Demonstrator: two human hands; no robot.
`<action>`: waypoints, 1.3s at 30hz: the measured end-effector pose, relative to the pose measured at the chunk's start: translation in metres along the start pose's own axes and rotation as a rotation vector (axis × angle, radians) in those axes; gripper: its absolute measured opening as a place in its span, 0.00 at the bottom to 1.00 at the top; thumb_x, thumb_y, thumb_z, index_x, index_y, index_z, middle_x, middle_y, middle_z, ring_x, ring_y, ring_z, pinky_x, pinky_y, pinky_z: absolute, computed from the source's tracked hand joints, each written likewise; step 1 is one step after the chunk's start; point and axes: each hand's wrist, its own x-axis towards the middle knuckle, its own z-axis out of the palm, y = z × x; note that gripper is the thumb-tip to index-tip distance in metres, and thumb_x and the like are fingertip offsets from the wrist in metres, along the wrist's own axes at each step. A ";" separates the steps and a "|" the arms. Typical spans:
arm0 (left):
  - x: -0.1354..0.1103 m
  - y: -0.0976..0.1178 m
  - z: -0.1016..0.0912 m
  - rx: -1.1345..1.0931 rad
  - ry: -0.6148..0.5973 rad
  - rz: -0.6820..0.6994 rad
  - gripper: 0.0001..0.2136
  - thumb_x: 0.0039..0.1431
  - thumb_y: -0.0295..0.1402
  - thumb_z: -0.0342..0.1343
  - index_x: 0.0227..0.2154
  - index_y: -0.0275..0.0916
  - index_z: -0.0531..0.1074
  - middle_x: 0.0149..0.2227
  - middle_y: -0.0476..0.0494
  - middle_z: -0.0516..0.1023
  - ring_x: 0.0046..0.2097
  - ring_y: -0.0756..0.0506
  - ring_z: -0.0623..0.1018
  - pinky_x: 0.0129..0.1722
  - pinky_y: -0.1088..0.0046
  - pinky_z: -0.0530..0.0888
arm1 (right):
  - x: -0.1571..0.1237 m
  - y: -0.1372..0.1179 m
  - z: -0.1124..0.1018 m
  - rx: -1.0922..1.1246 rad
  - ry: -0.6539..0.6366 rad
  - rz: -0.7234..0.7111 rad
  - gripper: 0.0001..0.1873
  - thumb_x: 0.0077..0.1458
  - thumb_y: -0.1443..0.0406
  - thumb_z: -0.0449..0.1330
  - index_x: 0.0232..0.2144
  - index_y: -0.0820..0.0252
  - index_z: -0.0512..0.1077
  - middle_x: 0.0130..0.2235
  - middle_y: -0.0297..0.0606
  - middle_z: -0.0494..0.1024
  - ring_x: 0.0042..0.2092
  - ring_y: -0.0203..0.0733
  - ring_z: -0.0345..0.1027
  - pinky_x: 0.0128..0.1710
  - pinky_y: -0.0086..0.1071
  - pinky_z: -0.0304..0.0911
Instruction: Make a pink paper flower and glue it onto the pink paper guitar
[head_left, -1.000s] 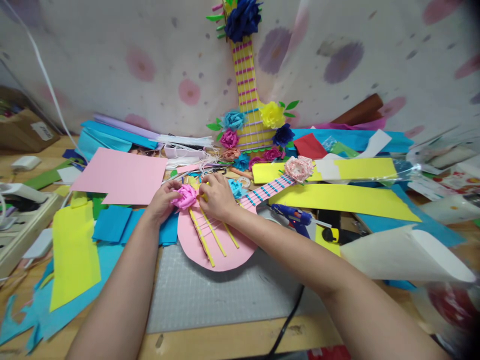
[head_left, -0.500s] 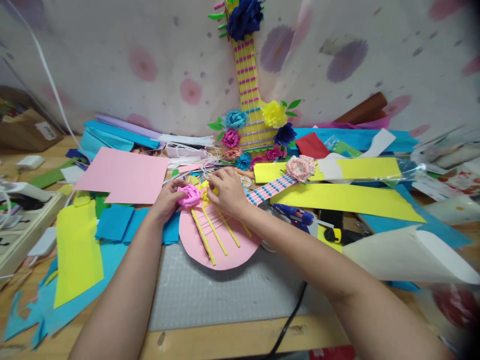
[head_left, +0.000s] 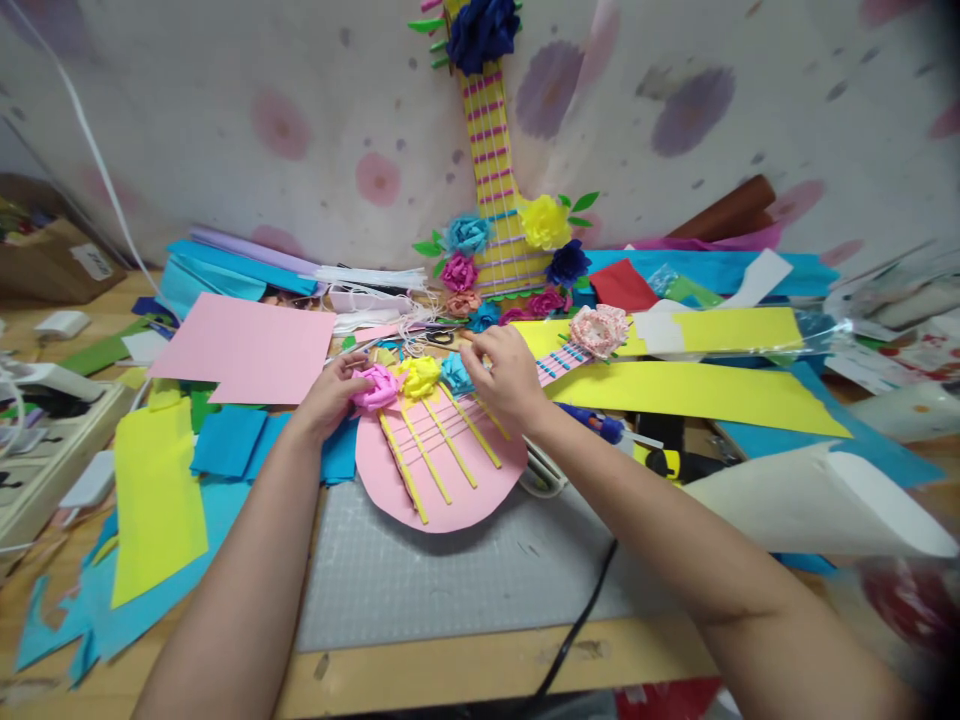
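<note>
A cluttered craft bench (head_left: pixel 465 668) seen from above, the person's two bare arms reaching forward. At far left a yellow paper sheet (head_left: pixel 154 490) lies over blue scraps, with a pink paper sheet (head_left: pixel 244 350) behind it. The left hand (head_left: pixel 326 398) has its grip closed on a pink paper flower (head_left: pixel 377 385), pinching it at the upper left edge of a pink paper guitar (head_left: pixel 457 490). The guitar lies flat on a grey cutting mat (head_left: pixel 450 585), crossed by yellow strips. Just right of the pink flower sit a yellow paper flower (head_left: pixel 420 376) and a blue paper flower (head_left: pixel 454 372), all in a row. The right hand (head_left: pixel 511 385) touches the blue flower; I cannot tell whether its grip is closed on it. Further right lies a blue glue gun (head_left: pixel 600 422), partly hidden by the right wrist. Behind, a yellow guitar (head_left: pixel 499 200) with flowers leans on the wall.
</note>
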 end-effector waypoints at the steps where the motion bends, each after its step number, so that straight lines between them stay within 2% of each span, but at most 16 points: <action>1: -0.001 0.001 0.001 0.012 -0.003 -0.003 0.24 0.27 0.22 0.61 0.35 0.37 0.67 0.32 0.49 0.72 0.26 0.52 0.71 0.22 0.79 0.65 | 0.000 0.003 -0.005 0.021 -0.001 0.038 0.16 0.58 0.62 0.48 0.19 0.58 0.60 0.26 0.36 0.66 0.33 0.39 0.58 0.36 0.33 0.53; 5: -0.003 0.003 0.005 0.042 0.004 -0.010 0.24 0.27 0.22 0.61 0.35 0.36 0.68 0.31 0.50 0.72 0.25 0.53 0.71 0.22 0.79 0.66 | -0.007 0.019 -0.027 0.135 -0.017 0.285 0.14 0.58 0.59 0.47 0.21 0.56 0.57 0.23 0.32 0.63 0.28 0.37 0.58 0.29 0.31 0.51; 8: -0.004 0.005 0.007 0.061 0.030 -0.010 0.23 0.28 0.22 0.61 0.35 0.36 0.67 0.29 0.50 0.72 0.24 0.52 0.71 0.21 0.79 0.65 | -0.020 0.035 -0.038 0.228 0.003 0.430 0.06 0.51 0.62 0.53 0.28 0.56 0.59 0.26 0.31 0.65 0.28 0.36 0.60 0.29 0.30 0.53; 9: -0.005 0.006 0.008 0.078 0.043 -0.009 0.23 0.28 0.22 0.61 0.35 0.36 0.67 0.29 0.50 0.72 0.23 0.52 0.71 0.20 0.79 0.65 | -0.026 0.039 -0.040 0.263 0.010 0.477 0.06 0.49 0.63 0.54 0.30 0.57 0.59 0.27 0.31 0.66 0.28 0.36 0.60 0.29 0.31 0.54; 12: -0.006 0.009 0.010 0.163 0.085 -0.002 0.23 0.29 0.22 0.61 0.35 0.37 0.67 0.28 0.50 0.71 0.21 0.53 0.69 0.17 0.79 0.62 | -0.045 0.045 -0.036 0.371 0.035 0.584 0.10 0.45 0.64 0.55 0.31 0.57 0.58 0.27 0.31 0.66 0.29 0.37 0.61 0.32 0.33 0.58; 15: -0.008 0.011 0.011 0.250 0.106 0.015 0.23 0.30 0.23 0.62 0.36 0.37 0.67 0.28 0.50 0.69 0.20 0.54 0.67 0.16 0.80 0.61 | -0.063 0.041 -0.023 0.475 0.105 0.594 0.11 0.43 0.65 0.55 0.31 0.57 0.57 0.30 0.33 0.66 0.33 0.37 0.63 0.37 0.34 0.61; 18: -0.009 0.009 0.009 0.327 0.120 0.025 0.22 0.31 0.25 0.62 0.36 0.38 0.67 0.27 0.51 0.68 0.21 0.54 0.67 0.16 0.80 0.62 | -0.076 0.035 -0.011 0.491 0.150 0.596 0.13 0.42 0.66 0.55 0.33 0.58 0.57 0.34 0.36 0.65 0.36 0.38 0.62 0.40 0.36 0.62; 21: -0.006 0.007 0.005 0.375 0.135 0.022 0.22 0.31 0.26 0.63 0.35 0.38 0.67 0.26 0.52 0.67 0.22 0.54 0.68 0.18 0.80 0.64 | -0.082 0.031 -0.005 0.476 0.172 0.674 0.14 0.41 0.67 0.55 0.33 0.58 0.58 0.37 0.39 0.65 0.39 0.40 0.62 0.42 0.37 0.62; 27: -0.001 0.013 0.003 0.385 0.111 -0.075 0.22 0.30 0.24 0.63 0.35 0.36 0.66 0.26 0.48 0.70 0.23 0.51 0.71 0.20 0.77 0.67 | -0.085 0.021 -0.006 0.427 0.053 0.862 0.11 0.42 0.67 0.55 0.32 0.59 0.60 0.36 0.39 0.70 0.39 0.41 0.66 0.44 0.37 0.62; 30: -0.006 0.021 0.008 0.403 0.113 -0.144 0.22 0.32 0.23 0.61 0.36 0.36 0.65 0.24 0.47 0.71 0.22 0.50 0.71 0.18 0.77 0.66 | -0.087 0.019 -0.004 0.422 -0.035 0.889 0.11 0.45 0.67 0.55 0.35 0.60 0.62 0.37 0.41 0.73 0.39 0.41 0.69 0.42 0.35 0.63; 34: -0.011 0.029 0.014 0.437 0.110 -0.171 0.22 0.32 0.22 0.60 0.36 0.36 0.64 0.24 0.47 0.70 0.21 0.50 0.70 0.18 0.75 0.67 | -0.090 0.021 -0.001 0.384 -0.149 0.836 0.14 0.49 0.68 0.53 0.41 0.62 0.63 0.39 0.43 0.75 0.38 0.40 0.70 0.39 0.33 0.64; 39: -0.014 0.031 0.016 0.475 0.127 -0.178 0.22 0.30 0.23 0.62 0.33 0.38 0.63 0.23 0.51 0.68 0.20 0.51 0.69 0.18 0.74 0.67 | -0.092 0.018 -0.011 0.168 -0.251 0.737 0.12 0.53 0.67 0.52 0.41 0.62 0.67 0.41 0.45 0.76 0.42 0.42 0.70 0.41 0.33 0.62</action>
